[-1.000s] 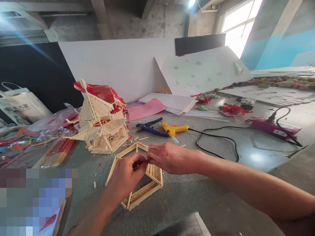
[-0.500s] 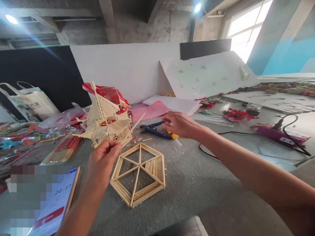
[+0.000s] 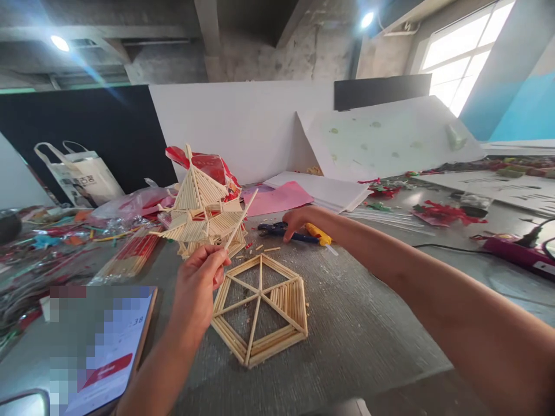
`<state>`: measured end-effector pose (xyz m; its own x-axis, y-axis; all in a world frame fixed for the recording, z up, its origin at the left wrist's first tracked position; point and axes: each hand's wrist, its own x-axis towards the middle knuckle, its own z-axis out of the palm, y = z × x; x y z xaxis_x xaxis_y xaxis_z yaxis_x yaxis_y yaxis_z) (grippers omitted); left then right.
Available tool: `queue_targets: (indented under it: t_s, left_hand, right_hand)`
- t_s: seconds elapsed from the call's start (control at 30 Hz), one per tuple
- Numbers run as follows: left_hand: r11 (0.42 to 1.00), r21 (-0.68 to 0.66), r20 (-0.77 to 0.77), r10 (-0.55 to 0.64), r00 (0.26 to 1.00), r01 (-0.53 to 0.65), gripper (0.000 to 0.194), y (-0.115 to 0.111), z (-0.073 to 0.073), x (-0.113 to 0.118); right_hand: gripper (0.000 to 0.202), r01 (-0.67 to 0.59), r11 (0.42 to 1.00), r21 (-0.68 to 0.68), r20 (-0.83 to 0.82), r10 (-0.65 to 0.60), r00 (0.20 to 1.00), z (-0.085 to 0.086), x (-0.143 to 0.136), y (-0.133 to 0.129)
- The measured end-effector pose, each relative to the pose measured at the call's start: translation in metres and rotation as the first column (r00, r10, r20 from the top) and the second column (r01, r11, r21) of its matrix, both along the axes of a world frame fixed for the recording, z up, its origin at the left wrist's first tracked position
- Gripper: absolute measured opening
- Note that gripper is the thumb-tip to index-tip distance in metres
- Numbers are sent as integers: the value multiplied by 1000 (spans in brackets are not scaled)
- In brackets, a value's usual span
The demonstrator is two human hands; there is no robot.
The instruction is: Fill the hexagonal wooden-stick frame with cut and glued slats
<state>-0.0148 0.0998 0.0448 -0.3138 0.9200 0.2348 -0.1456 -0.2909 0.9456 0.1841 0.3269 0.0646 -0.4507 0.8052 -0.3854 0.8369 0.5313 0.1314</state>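
A thin wooden stick [image 3: 241,218] slants up from between the thumb and fingers of my left hand [image 3: 203,268]. My right hand [image 3: 298,222] reaches over the dark blue pliers [image 3: 277,231], its thumb and fingers around their handles. Beside it lies a yellow-handled tool [image 3: 318,234] with a clear tip. In front of my hands a hexagonal stick frame [image 3: 260,293] with spokes lies flat; one of its sections is partly filled with sticks. Behind my left hand stands a pagoda-like stick model [image 3: 199,214].
A phone [image 3: 115,352] lies at the lower left. Packed sticks [image 3: 130,254], plastic bags and scraps cover the left side. Pink paper [image 3: 277,199] and white sheets are behind. A purple power strip [image 3: 515,251] with black cable sits right.
My right hand has come down from above the pliers onto their handles. The stick in my left hand now points up more steeply. The view has shifted slightly.
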Motion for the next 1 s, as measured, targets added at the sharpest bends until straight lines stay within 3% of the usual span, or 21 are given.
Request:
queue_targets:
  t_s: [0.17,0.33,0.47,0.6,0.8,1.0]
  left_hand:
    - [1000,15,31,7,999,-8,10,-1,3,1]
    - [999,31,23,15,1000,-16,10,0,1,0]
    - [1000,27,28,15,999,-16,10,1,-2,3]
    - [1000,-20,25,0,1000,1,13,2,-5,7]
    - [997,-76,-49,-1,999,-3,18,8,-13,10]
    - [997,-70,-71,-23,997,18,17,7,-14,11]
  right_hand:
    - [59,-55,991,118,-30,59,998,2,-14,-6]
    - [43,-117,967,228,-58,133,989,20,-25,-31]
    - [26,-126,953,275,-80,153,985,31,-3,-69]
    - [27,-73,939,336,-140,126,982,28,31,-115]
    - [19,-44,980,196,-405,122,906,20,53,-165]
    - [13,-37,995,91,-431,73,899,19,40,-175]
